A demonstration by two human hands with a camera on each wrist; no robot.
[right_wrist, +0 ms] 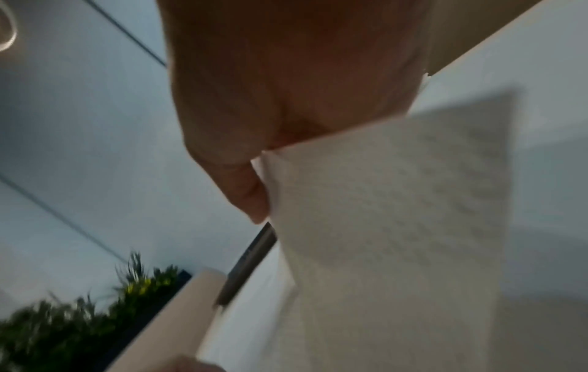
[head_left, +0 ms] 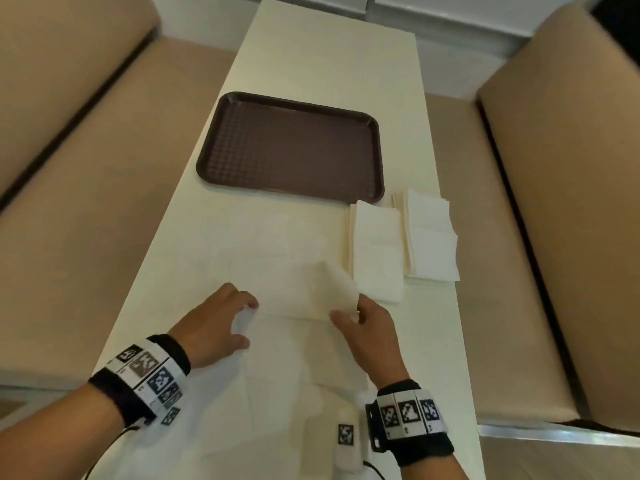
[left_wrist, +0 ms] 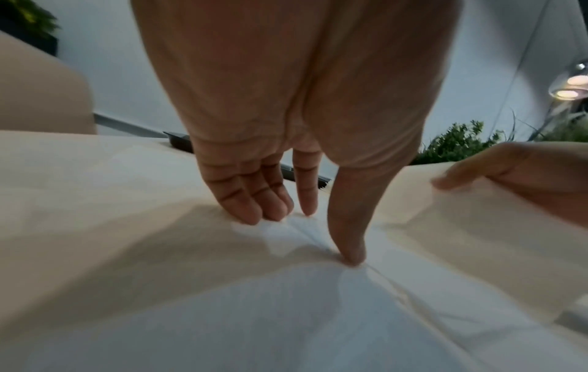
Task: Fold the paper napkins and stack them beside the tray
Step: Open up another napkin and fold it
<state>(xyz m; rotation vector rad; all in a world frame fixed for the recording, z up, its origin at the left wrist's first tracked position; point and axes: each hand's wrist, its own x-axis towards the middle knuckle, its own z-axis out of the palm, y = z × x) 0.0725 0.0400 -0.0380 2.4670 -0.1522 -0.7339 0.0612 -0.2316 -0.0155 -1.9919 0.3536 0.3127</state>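
Stacks (head_left: 377,251) beside tray (head_left: 291,147): two; hands: two.

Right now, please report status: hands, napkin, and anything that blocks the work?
Left hand open, fingertips pressing napkin flat. Right hand pinching its lifted edge, mid-fold. Two folded stacks beside tray. Nothing in the way.
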